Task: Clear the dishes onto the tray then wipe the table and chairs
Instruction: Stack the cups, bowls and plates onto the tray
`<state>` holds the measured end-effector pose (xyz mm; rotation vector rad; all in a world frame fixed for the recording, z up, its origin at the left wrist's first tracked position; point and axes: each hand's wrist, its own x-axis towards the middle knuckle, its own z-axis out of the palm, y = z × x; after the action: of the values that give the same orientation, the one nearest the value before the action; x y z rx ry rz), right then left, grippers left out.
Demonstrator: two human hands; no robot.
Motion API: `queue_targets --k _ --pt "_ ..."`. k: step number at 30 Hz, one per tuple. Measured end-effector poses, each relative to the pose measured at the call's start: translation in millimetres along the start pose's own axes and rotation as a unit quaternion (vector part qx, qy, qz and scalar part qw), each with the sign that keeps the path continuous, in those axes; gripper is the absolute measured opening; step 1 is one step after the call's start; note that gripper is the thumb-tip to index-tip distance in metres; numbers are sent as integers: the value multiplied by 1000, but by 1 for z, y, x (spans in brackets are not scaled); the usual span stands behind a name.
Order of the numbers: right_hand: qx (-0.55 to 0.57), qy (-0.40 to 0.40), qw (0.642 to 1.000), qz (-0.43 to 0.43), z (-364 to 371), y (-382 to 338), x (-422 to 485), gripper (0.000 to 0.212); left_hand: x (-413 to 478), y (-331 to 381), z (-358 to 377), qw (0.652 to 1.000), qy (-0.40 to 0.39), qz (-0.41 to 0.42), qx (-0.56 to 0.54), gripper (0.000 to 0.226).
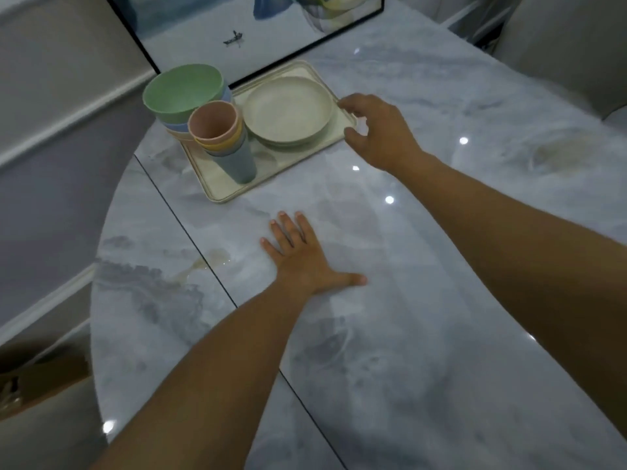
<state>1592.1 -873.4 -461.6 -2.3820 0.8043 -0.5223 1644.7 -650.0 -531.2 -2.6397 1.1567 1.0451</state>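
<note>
A cream tray (224, 191) sits at the far left of the marble table (407, 334). On it stand a stack of bowls with a green one on top (181, 91), a stack of cups topped by a pink one (220, 130), and stacked cream plates (288, 110). My right hand (380, 130) is at the tray's right edge, fingers curled by the rim; I cannot tell whether it grips the rim. Flat on the tabletop, nearer to me, lies my left hand (305, 259), fingers spread and holding nothing.
A framed picture (237, 32) leans behind the tray. A beige chair (570, 52) stands at the far right, and another seat (40, 401) shows at the lower left. Yellowish spill marks (203, 262) lie left of my left hand, and another stain (559, 157) at the right.
</note>
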Motion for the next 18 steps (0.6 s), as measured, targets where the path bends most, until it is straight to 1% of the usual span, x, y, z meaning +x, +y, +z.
queue_targets --k 5,8,12,15,18 --pt "25 -12 996 88 -21 22 -99 39 -2 6 6 1000 15 -13 21 188" --pt "30 -33 993 107 -39 23 -161 35 -3 6 7 999 32 -15 28 189" --pt "53 -11 988 145 -64 32 -241 27 -5 9 8 997 43 -28 58 185" --pt "66 14 982 174 -84 38 -291 24 -17 10 16 993 53 -22 102 169" --pt "84 39 974 206 -100 37 -332 25 -35 18 32 992 78 -19 92 140"
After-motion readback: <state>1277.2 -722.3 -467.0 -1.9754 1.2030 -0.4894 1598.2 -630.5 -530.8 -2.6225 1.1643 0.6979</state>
